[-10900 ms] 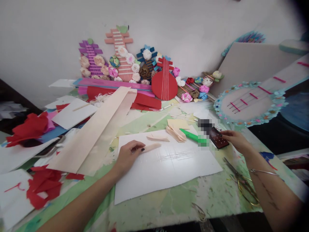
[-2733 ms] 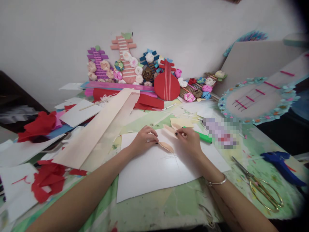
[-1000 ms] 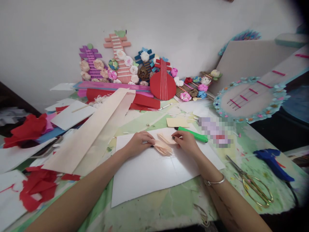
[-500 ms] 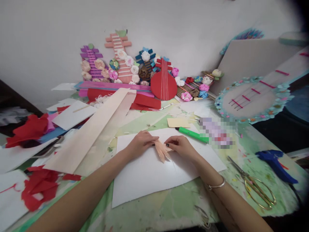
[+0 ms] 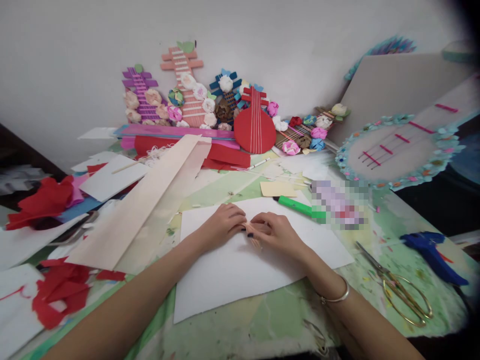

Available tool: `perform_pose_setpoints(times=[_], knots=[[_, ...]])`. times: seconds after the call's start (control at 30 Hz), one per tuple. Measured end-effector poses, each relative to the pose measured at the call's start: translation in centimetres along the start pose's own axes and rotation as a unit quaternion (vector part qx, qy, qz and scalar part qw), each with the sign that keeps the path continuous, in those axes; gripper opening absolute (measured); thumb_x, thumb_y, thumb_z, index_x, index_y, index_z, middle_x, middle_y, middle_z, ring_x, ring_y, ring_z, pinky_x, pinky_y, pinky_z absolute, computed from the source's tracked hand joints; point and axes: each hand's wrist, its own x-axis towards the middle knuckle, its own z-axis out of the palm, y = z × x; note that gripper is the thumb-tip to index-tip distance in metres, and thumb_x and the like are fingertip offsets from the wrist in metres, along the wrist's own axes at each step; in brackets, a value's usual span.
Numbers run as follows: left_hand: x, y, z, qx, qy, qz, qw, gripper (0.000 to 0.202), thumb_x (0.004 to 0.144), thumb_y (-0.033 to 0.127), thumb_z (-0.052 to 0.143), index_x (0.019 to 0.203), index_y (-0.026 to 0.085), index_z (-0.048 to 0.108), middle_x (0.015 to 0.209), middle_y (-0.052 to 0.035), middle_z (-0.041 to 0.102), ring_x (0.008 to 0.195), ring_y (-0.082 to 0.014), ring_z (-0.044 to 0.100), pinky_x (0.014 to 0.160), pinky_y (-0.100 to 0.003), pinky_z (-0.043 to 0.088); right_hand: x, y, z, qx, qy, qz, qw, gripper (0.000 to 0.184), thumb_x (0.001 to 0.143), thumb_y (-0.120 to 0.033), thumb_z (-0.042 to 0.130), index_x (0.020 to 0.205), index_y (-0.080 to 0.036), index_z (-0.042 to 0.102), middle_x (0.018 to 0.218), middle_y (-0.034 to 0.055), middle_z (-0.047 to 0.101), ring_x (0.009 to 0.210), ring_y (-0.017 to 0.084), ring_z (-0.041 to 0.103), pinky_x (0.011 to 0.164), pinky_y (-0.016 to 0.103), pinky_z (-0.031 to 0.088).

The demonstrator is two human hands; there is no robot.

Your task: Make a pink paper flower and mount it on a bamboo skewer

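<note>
Between my hands is a small gathered piece of peach crepe paper [image 5: 255, 242], mostly covered by my fingers. My left hand [image 5: 226, 223] pinches it at its left end. My right hand [image 5: 275, 231] closes over it from the right, thumb and fingers on its gathered part, and the loose tips stick out below. Both hands are just above a white sheet [image 5: 225, 280] on the table. Right behind my right hand lies a green marker-like tube [image 5: 300, 207] with a dark end, and a pale yellow card [image 5: 277, 189] is beside it.
Gold-handled scissors [image 5: 403, 292] and a blue glue gun [image 5: 435, 255] lie at the right. Long cream paper strips [image 5: 146, 205] and red crepe scraps [image 5: 60, 290] spread across the left. Flower-trimmed paper instruments, including a red lute [image 5: 255, 131], stand along the wall.
My right hand has moved left and closed over the peach crepe paper, covering more of it. My left fingers have curled in closer. The view has shifted slightly.
</note>
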Motion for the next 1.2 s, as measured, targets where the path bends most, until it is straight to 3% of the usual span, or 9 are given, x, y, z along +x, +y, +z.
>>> perform_pose_setpoints(times=[0.1,0.23,0.27,0.47,0.53,0.63,0.73,1.03,1.2], knots=[[0.1,0.1,-0.1,-0.004,-0.003,-0.007,1.000,0.021,0.092,0.026,0.042,0.091,0.018,0.061,0.096,-0.0075,0.062,0.095,-0.0195,0.053,0.085,-0.036,0.039,-0.3,-0.5,0.4,-0.083,-0.001,-0.041,0.996,0.031,0.071,-0.038,0.069,0.093,-0.017,0.062,0.084,0.0062,0.066,0.079,0.020,0.056,0.068,0.028,0.039],[0.1,0.4,-0.4,-0.003,-0.006,-0.027,1.000,0.021,0.092,0.028,0.042,0.086,0.017,0.059,0.089,-0.0070,0.060,0.089,-0.0193,0.053,0.082,-0.035,0.040,-0.4,0.1,1.3,-0.165,0.024,-0.072,0.983,0.004,0.078,-0.019,0.058,0.079,-0.015,0.061,0.073,0.0058,0.062,0.073,0.018,0.054,0.064,0.027,0.038],[0.1,0.5,-0.5,-0.005,-0.011,-0.034,0.999,0.021,0.092,0.029,0.042,0.086,0.017,0.058,0.089,-0.0068,0.059,0.089,-0.0193,0.052,0.081,-0.035,0.041,-0.4,0.4,1.5,-0.170,0.035,-0.081,0.981,0.007,0.080,-0.016,0.055,0.075,-0.015,0.061,0.070,0.0053,0.062,0.071,0.017,0.054,0.064,0.027,0.038],[-0.3,0.6,-0.7,-0.025,-0.019,-0.080,0.996,0.034,0.091,0.027,0.043,0.124,0.017,0.046,0.114,-0.0110,0.055,0.105,-0.0217,0.050,0.090,-0.036,0.040,-0.2,1.6,2.2,-0.155,0.109,-0.131,0.973,0.018,0.085,-0.013,0.050,0.092,-0.017,0.066,0.078,0.0056,0.068,0.074,0.018,0.058,0.071,0.030,0.041],[-0.4,0.7,-1.0,-0.024,-0.034,-0.073,0.996,0.031,0.092,0.028,0.040,0.120,0.019,0.051,0.107,-0.0102,0.055,0.099,-0.0212,0.051,0.086,-0.035,0.042,-0.1,1.7,2.4,-0.149,0.124,-0.146,0.970,0.021,0.087,-0.014,0.050,0.100,-0.017,0.065,0.082,0.0069,0.069,0.073,0.018,0.058,0.070,0.031,0.043],[-0.6,1.0,-1.4,-0.024,-0.042,-0.065,0.997,0.028,0.093,0.028,0.037,0.095,0.019,0.063,0.090,-0.0071,0.052,0.086,-0.0185,0.051,0.078,-0.033,0.044,0.0,1.8,2.5,-0.133,0.123,-0.169,0.969,0.021,0.087,-0.015,0.051,0.100,-0.017,0.066,0.082,0.0063,0.070,0.076,0.019,0.057,0.070,0.032,0.044],[-0.9,1.1,-1.7,-0.043,-0.012,-0.082,0.996,0.024,0.091,0.025,0.041,0.083,0.017,0.062,0.093,-0.0072,0.051,0.088,-0.0178,0.050,0.082,-0.033,0.043,0.2,1.8,2.4,-0.121,0.124,-0.178,0.969,0.018,0.086,-0.016,0.054,0.097,-0.016,0.068,0.084,0.0067,0.071,0.081,0.020,0.055,0.071,0.034,0.046],[-2.0,1.5,-1.4,-0.097,-0.001,-0.173,0.980,0.017,0.092,0.028,0.040,0.092,0.018,0.053,0.088,-0.0049,0.057,0.082,-0.0180,0.050,0.073,-0.032,0.042,0.1,1.4,2.1,-0.080,0.086,-0.151,0.982,0.023,0.086,-0.014,0.051,0.103,-0.015,0.066,0.084,0.0094,0.067,0.084,0.021,0.052,0.075,0.036,0.048],[-1.7,1.9,-1.1,-0.027,-0.051,-0.124,0.991,0.022,0.093,0.023,0.035,0.105,0.019,0.053,0.099,-0.0078,0.054,0.088,-0.0212,0.044,0.081,-0.038,0.037,0.0,1.4,2.5,-0.027,0.088,-0.130,0.987,0.030,0.086,-0.010,0.048,0.109,-0.019,0.064,0.092,0.0091,0.065,0.089,0.020,0.055,0.079,0.037,0.050]])
